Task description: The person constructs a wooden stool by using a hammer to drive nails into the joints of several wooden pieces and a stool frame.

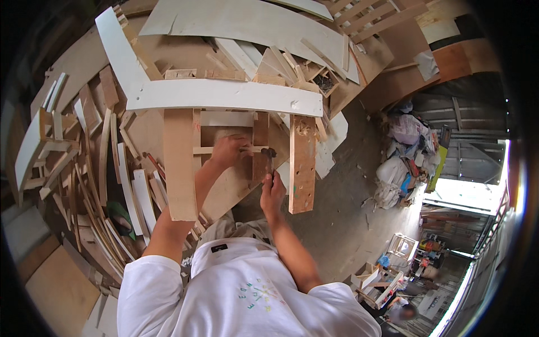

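A wooden frame stands in front of me, with a white-faced rail across its top. A plain left leg and a marked right leg run down from it toward me. Between the legs, a thin wooden strip lies crosswise. My left hand is closed round this strip, near its right end; whether a nail is also in the fingers I cannot make out. My right hand grips a hammer by its handle, its dark head beside the strip's end at an inner upright board.
Loose wooden slats are heaped on the left. A large white panel and offcuts lie beyond the frame. An open nail box sits behind its right end. Filled bags are piled at right; another person is at lower right.
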A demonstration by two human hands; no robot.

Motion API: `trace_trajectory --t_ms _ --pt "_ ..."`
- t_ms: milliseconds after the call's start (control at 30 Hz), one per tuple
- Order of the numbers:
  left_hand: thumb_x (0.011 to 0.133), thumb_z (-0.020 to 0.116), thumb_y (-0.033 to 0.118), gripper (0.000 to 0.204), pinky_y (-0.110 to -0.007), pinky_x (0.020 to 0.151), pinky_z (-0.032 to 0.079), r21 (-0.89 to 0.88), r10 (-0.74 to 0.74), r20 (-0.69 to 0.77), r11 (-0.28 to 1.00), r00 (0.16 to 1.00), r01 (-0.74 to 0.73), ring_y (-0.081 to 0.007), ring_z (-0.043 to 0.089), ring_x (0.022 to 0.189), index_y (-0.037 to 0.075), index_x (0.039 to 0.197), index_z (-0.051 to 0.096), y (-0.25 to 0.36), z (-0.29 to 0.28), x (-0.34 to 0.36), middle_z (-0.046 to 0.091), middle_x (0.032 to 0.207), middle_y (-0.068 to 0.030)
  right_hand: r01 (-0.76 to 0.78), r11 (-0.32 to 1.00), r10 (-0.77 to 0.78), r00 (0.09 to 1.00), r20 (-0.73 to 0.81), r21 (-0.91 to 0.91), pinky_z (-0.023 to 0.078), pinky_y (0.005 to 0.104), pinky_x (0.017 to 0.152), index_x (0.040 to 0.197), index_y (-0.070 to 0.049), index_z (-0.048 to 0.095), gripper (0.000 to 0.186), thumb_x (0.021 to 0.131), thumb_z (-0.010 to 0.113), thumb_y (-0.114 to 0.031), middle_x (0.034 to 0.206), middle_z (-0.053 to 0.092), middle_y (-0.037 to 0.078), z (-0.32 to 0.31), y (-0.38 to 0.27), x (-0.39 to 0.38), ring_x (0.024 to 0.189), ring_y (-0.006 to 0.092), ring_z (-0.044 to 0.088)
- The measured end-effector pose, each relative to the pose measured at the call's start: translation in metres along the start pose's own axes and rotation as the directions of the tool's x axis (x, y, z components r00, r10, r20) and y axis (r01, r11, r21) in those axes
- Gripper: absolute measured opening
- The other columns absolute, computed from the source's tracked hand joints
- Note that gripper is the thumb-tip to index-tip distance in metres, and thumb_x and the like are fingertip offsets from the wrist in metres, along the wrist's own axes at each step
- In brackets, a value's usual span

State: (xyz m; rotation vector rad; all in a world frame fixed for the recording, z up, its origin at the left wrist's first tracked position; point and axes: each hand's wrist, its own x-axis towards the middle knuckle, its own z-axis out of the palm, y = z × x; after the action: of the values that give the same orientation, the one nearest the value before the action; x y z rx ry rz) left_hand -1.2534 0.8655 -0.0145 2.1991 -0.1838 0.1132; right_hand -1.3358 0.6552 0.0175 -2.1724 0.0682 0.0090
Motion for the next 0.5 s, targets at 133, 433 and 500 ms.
trace_trajectory --t_ms 133,433,500 --pt "0.076 0.088 0.033 0.032 -0.045 0.071 0.057 -0.06 -0.014 0.0 0.998 1.0 0.014 -0.0328 0.072 0.086 0.011 0.094 0.075 -0.004 0.0 0.001 0.073 0.096 -0.0071 0.096 0.994 -0.098 0.995 -0.03 -0.058 0.052 0.0376 0.065 0.119 0.001 0.065 0.034 0.11 0.049 -0.028 0.08 0.068 0.009 0.012 0.006 -0.002 0.068 0.0228 0.066" --pt "0.075 0.089 0.036 0.034 -0.046 0.071 0.056 -0.016 -0.024 0.004 1.0 1.0 0.024 -0.0374 0.07 0.088 0.01 0.093 0.076 -0.002 0.0 -0.001 0.072 0.097 -0.0086 0.132 0.984 -0.16 0.947 -0.277 -0.118 0.054 0.0381 0.065 0.117 0.002 0.062 0.032 0.112 0.048 -0.026 0.084 0.068 0.012 0.047 0.009 -0.012 0.074 0.0253 0.069" --pt "0.076 0.088 0.036 0.033 -0.046 0.071 0.056 -0.065 -0.02 -0.016 0.998 1.0 0.019 -0.0372 0.07 0.087 0.01 0.092 0.076 -0.003 0.001 0.001 0.072 0.096 -0.0083 0.146 0.958 -0.207 0.948 -0.243 -0.246 0.055 0.0398 0.065 0.121 0.006 0.06 0.037 0.112 0.047 -0.027 0.087 0.068 0.014 0.05 0.015 -0.009 0.076 0.0265 0.07"
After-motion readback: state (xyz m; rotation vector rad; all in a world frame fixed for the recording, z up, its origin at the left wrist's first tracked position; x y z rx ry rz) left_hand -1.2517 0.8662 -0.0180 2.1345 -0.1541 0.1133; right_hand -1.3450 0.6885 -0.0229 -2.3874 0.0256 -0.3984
